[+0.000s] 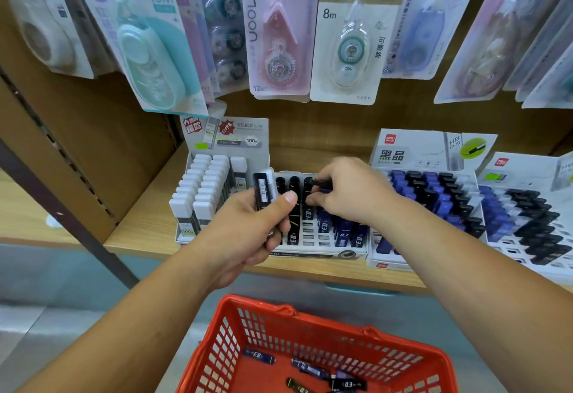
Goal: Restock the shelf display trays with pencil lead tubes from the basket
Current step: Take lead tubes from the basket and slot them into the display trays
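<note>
Seating one dark lead tube (pixel 322 187): I see the right hand (pixel 350 194) pinching it between thumb and fingertips over the far rows of the middle tray (pixel 310 252). The left hand (pixel 245 231), just near-left of that tray, is clenched round a bundle of tubes (pixel 264 192) held upright. More loose tubes (pixel 313 368) lie in the red basket (pixel 214 349), near and below the shelf.

Risks, as I judge them:
- The bundle could slip from the left hand's grasp if the thumb eases.
- The pinched tube could tip the tubes standing beside it, or miss its slot.
- A tube could go into the wrong tray, since the white-capped tray (pixel 201 188) on the left and the blue-and-black trays (pixel 434 197) on the right stand close by.

The target slot is hidden behind the right fingers. I cannot count the bundle. The basket's near side is cut off, and the tube labels are mostly unreadable.
</note>
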